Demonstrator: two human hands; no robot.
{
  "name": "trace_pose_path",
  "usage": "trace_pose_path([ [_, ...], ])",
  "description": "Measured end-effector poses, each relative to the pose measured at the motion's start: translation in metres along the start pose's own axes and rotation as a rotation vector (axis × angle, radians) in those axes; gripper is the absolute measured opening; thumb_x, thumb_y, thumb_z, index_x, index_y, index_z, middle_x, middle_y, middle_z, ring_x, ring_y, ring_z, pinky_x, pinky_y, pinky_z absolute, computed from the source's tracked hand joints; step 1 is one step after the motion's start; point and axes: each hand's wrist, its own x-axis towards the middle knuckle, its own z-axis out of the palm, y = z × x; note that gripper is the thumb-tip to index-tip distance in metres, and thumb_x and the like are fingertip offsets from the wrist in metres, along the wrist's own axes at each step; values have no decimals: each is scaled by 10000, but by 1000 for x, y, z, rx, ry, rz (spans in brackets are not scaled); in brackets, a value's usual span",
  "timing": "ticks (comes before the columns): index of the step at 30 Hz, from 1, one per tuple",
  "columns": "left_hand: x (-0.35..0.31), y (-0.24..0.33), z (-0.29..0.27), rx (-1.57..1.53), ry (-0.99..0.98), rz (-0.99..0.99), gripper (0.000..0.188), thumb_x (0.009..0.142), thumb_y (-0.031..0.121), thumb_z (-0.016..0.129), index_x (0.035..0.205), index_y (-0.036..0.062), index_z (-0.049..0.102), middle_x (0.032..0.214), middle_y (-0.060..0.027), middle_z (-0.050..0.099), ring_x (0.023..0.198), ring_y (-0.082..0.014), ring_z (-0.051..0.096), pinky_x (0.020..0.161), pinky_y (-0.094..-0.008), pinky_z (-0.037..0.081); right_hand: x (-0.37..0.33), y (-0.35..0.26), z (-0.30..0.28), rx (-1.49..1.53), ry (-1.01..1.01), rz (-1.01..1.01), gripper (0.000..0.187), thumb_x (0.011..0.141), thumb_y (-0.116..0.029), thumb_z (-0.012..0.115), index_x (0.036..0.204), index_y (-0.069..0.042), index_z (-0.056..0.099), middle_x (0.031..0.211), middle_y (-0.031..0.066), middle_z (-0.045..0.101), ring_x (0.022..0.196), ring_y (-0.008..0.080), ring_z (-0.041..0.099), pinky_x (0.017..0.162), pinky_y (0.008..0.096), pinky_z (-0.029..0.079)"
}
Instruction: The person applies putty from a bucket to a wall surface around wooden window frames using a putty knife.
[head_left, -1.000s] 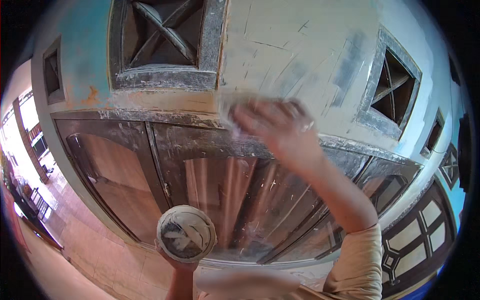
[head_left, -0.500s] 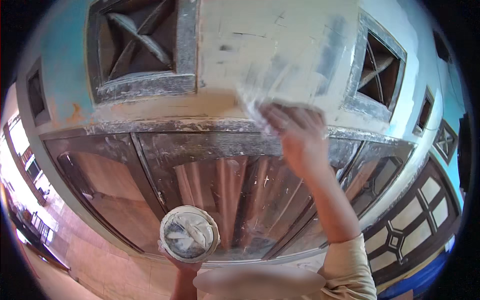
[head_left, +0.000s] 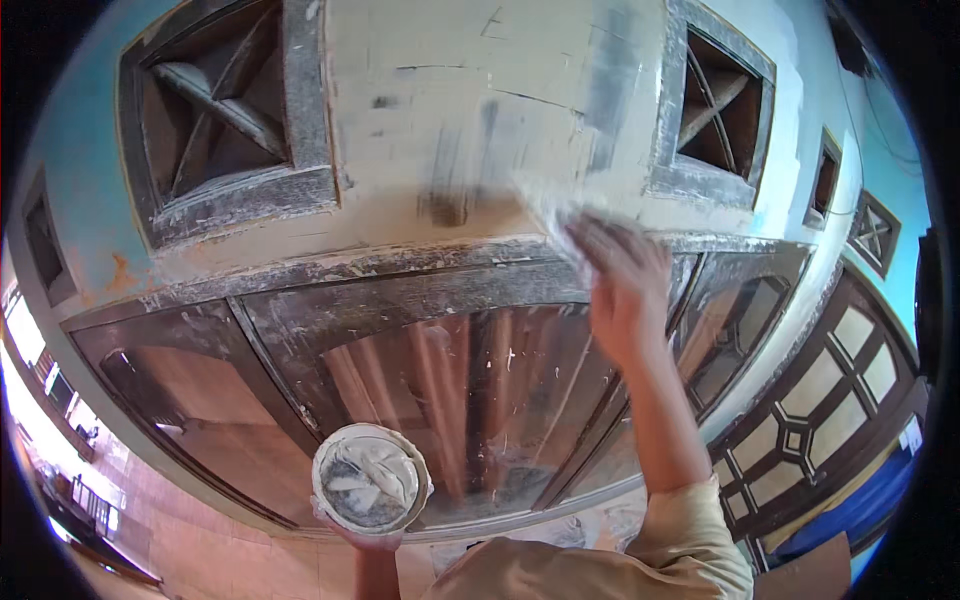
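My left hand (head_left: 362, 536) is closed around the lower side of a round tub (head_left: 417, 470) of white putty, held low in front of the window. Grey and white paste lies in thick folds inside it. My right hand (head_left: 622, 270) is raised and grips a putty knife (head_left: 556, 222), smeared white and blurred by motion. Its blade is against or very close to the cream wall (head_left: 430, 130), just above the dark wooden frame (head_left: 400, 290); contact is hard to make out. Grey smears and thin cracks mark the wall there.
Wooden vents with crossed slats (head_left: 220, 105) sit on either side of the wall patch. Below are glass window panes (head_left: 440, 390) with curtains behind. A panelled dark door (head_left: 810, 420) stands at right, near a blue item (head_left: 850, 510). Tiled floor (head_left: 200, 510) stretches at lower left.
My right hand and the putty knife have shifted slightly right and down along the wall. The wall's lower part shows more dark smears. The view has turned a little; the tub stays in my left hand.
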Motion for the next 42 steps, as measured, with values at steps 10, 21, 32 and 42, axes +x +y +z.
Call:
trace_pose_path([
  [10, 2, -6, 11, -218, -44, -161, 771, 896, 713, 366, 1442, 169, 370, 1437, -52, 424, 1275, -291, 458, 1056, -492, 423, 39, 25, 25, -72, 72, 21, 389, 865, -67, 516, 1179, -252, 650, 1215, -9, 621, 1179, 287, 544, 975, 489, 389],
  [21, 0, -17, -10, 331, 46, 151, 736, 905, 689, 374, 1444, 189, 374, 1467, -18, 387, 1327, -270, 403, 1079, -493, 389, 110, 84, -10, -159, 475, -138, 333, 829, -66, 576, 1101, -230, 678, 1104, 17, 658, 1039, 310, 575, 925, 459, 412],
  [32, 1, -5, 6, -293, -87, -286, 770, 867, 727, 408, 1444, 218, 388, 1451, -44, 425, 1292, -324, 447, 1056, -521, 421, -14, 71, 24, -192, 109, 115, 331, 816, -77, 615, 1107, -228, 662, 1191, 33, 627, 1165, 308, 542, 962, 468, 385],
  [42, 25, -20, 12, -378, -201, -521, 763, 831, 713, 492, 1401, 209, 446, 1432, -86, 454, 1237, -362, 496, 945, -636, 466, -170, 12, 20, 870, -85, 829, 343, 919, 23, 522, 1262, 8, 512, 1138, 54, 583, 1081, 82, 517, 858, 246, 445],
])
